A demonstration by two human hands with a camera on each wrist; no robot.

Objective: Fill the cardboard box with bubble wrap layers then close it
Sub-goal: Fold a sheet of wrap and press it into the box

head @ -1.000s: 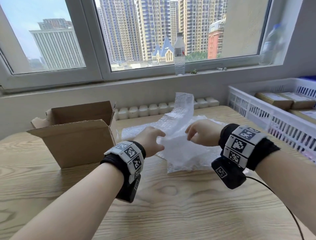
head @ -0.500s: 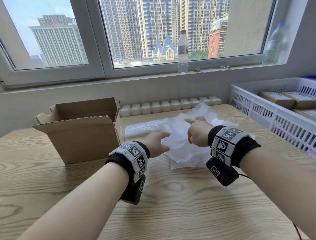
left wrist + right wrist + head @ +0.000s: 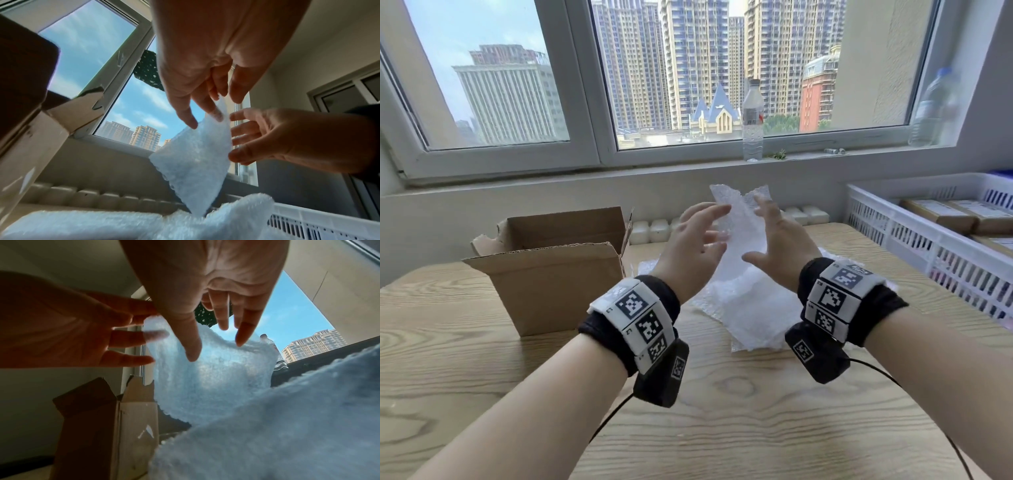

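Nearest the camera, both forearms reach over the wooden table [image 3: 722,428], each wrist wrapped in a black band with printed markers. Beyond them the left hand [image 3: 693,250] and the right hand [image 3: 774,250] are now raised off the table with a sheet of bubble wrap [image 3: 739,222] standing up between them; half a second ago both hands were low on the pile of bubble wrap [image 3: 750,308], so a single layer has apparently been peeled up, which I judge to be the pick-up before carrying it left into the box. The fingers of both hands are spread wide and nearly straight. In the left wrist view the left fingers [image 3: 207,100] touch the sheet's top edge, but whether they pinch it or merely steady it is unclear; the right fingers [image 3: 242,332] lie against its other side. With so loose a hold, the sheet may slip back. The cardboard box [image 3: 558,274] stands on the table just left of the pile, flaps up and open; its inside is hidden from every view, so how many layers it holds cannot be told. Farther right, a white basket [image 3: 928,246] of parcels is cut off by the frame. On the sill stands a water bottle [image 3: 752,120].
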